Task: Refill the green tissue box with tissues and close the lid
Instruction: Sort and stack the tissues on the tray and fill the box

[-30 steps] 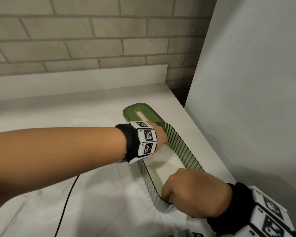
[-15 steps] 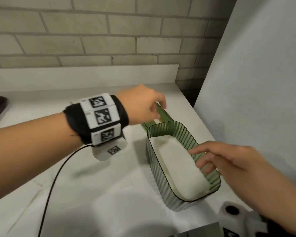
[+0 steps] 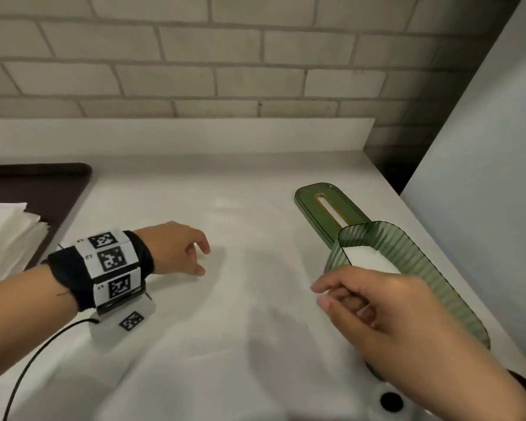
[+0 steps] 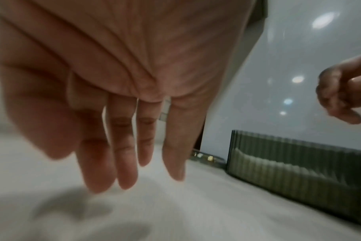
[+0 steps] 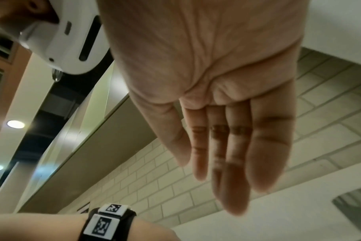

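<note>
The green ribbed tissue box [image 3: 413, 262] stands uncovered at the table's right edge, with white tissues [image 3: 366, 258] inside. Its green lid [image 3: 322, 205], which has a slot, lies flat on the table just behind the box. My left hand [image 3: 202, 259] hovers over the bare table well left of the box, fingers relaxed and empty; the left wrist view shows its fingers [image 4: 126, 163] hanging straight and the box [image 4: 299, 169] to the right. My right hand [image 3: 319, 296] floats at the box's near left side, holding nothing. In the right wrist view the right hand's fingers [image 5: 233, 163] are straight.
A stack of white tissues [image 3: 8, 235] lies on a dark tray [image 3: 43, 186] at the far left. A brick wall [image 3: 255, 56] backs the white table [image 3: 240, 344], and a pale panel [image 3: 483, 208] rises close to the box's right. A black cable [image 3: 28, 366] trails from my left wrist.
My left hand has pulled away from the box and lid, moving left over the table. My right hand let go of the box's near end and lifted clear.
</note>
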Demonstrator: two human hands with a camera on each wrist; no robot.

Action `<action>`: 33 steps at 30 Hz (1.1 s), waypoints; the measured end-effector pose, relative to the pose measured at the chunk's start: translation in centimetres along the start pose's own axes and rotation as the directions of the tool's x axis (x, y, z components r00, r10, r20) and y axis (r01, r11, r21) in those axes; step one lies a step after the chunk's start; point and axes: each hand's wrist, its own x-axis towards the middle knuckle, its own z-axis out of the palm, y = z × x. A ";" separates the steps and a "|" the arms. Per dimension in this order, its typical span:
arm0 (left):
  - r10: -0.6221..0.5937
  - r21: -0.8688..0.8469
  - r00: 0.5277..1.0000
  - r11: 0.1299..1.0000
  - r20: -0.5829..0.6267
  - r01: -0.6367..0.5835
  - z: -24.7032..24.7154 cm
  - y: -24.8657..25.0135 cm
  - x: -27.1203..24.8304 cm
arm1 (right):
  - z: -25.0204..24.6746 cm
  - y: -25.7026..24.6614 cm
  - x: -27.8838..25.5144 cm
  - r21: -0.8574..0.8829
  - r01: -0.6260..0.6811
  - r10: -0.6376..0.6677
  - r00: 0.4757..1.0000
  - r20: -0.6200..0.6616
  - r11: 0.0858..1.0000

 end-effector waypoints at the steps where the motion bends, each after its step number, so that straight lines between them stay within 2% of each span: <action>1: -0.018 -0.008 0.999 1.000 0.038 0.019 0.8 -0.8 -0.3 | 0.9 -0.3 0.6 -0.051 -0.014 0.016 0.999 0.041 0.999; 3: -0.033 -0.027 0.997 0.999 0.076 0.035 2.0 -2.5 -0.8 | 2.9 -0.9 1.9 -0.146 -0.073 0.092 0.988 0.127 0.987; 7: -0.020 -0.142 0.999 0.990 0.026 0.023 3.4 -4.6 -1.5 | 6.6 -0.6 5.5 -0.266 -0.181 0.254 0.928 0.271 0.947; 10: 0.012 -0.191 1.000 0.982 0.005 -0.011 4.0 -5.4 -1.5 | 8.1 -0.4 8.4 -0.341 -0.244 0.351 0.887 0.299 0.908; 13: 0.034 -0.214 0.999 0.976 0.025 -0.028 4.2 -5.8 -1.6 | 8.4 -0.6 10.6 -0.393 -0.312 0.433 0.859 0.273 0.865; 16: 0.054 -0.194 0.997 0.980 0.046 -0.044 4.1 -6.0 -1.7 | 9.0 -0.8 12.2 -0.373 -0.379 0.491 0.827 0.275 0.847; 21: 0.075 -0.146 0.997 0.987 0.029 -0.070 4.4 -6.0 -2.1 | 11.1 -1.2 15.0 -0.194 -0.558 0.590 0.740 0.323 0.807; 24: 0.090 -0.139 0.996 0.986 0.007 -0.088 4.6 -6.2 -2.2 | 11.7 -1.7 17.3 -0.222 -0.556 0.598 0.755 0.267 0.801; 27: 0.090 -0.135 0.996 0.987 -0.005 -0.090 4.6 -6.3 -2.2 | 11.7 -2.3 19.2 -0.420 -0.418 0.537 0.814 0.220 0.806; 30: 0.080 -0.114 0.997 0.990 -0.011 -0.081 4.7 -6.1 -2.3 | 12.4 -2.6 21.1 -0.530 -0.334 0.522 0.814 0.255 0.779; 33: 0.064 -0.084 0.998 0.994 -0.026 -0.066 4.8 -5.8 -2.4 | 13.5 -1.4 24.0 -0.599 -0.281 0.501 0.833 0.235 0.750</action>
